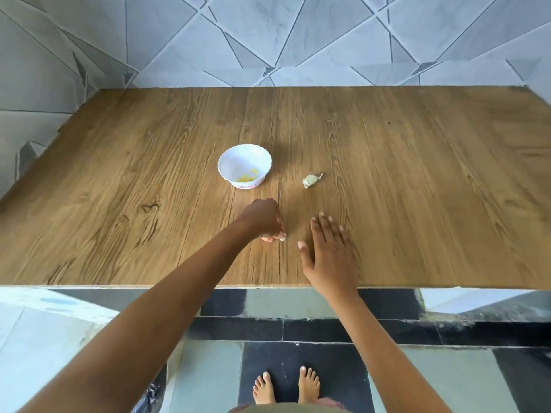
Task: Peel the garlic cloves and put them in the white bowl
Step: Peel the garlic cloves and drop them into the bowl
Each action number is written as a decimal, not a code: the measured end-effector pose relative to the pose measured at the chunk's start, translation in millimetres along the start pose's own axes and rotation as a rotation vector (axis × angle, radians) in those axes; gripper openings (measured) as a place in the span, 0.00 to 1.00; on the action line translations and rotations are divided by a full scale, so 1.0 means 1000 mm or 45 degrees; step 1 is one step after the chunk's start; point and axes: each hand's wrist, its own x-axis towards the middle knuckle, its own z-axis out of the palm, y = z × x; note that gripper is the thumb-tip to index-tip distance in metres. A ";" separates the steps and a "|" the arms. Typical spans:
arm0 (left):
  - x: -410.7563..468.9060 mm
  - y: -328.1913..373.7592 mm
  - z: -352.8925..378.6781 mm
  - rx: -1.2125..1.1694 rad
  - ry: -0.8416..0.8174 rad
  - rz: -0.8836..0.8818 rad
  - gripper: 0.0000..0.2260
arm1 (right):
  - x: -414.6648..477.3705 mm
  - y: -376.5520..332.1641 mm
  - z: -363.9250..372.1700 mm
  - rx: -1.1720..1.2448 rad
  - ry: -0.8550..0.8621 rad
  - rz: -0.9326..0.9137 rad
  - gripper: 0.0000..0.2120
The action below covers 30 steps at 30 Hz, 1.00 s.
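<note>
A white scalloped bowl (244, 166) stands near the middle of the wooden table (417, 180), with a few yellowish bits at its bottom. To its right lies a piece of garlic (311, 180) with papery skin. My left hand (264, 219) is curled in front of the bowl and pinches a small pale clove (281, 238) at its fingertips, low against the table. My right hand (328, 248) lies flat and spread on the wood, just right of the left hand, holding nothing.
The table's near edge (268, 286) runs just behind my wrists. A tiled wall (268, 40) rises behind the table. Below the edge are floor tiles and my bare feet (286, 386).
</note>
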 end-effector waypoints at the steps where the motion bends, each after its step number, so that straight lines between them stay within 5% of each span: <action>1: 0.000 0.001 0.003 0.072 0.032 0.009 0.11 | 0.000 0.000 0.000 0.006 -0.011 0.003 0.28; 6: -0.007 0.002 0.016 0.291 0.244 0.058 0.10 | 0.001 0.001 -0.001 0.110 -0.050 -0.009 0.27; 12: -0.037 -0.025 0.009 -1.069 0.081 0.060 0.02 | 0.010 -0.006 -0.030 1.141 -0.265 0.092 0.16; 17: -0.045 -0.033 0.014 -1.301 0.058 0.067 0.05 | 0.025 -0.025 -0.043 1.774 -0.453 0.480 0.07; 24: -0.044 -0.037 0.011 -1.225 0.038 0.028 0.04 | 0.034 -0.023 -0.029 1.561 -0.375 0.201 0.03; 30: -0.041 -0.035 0.016 -1.341 -0.064 -0.128 0.06 | 0.026 -0.020 -0.005 0.866 0.134 -0.392 0.03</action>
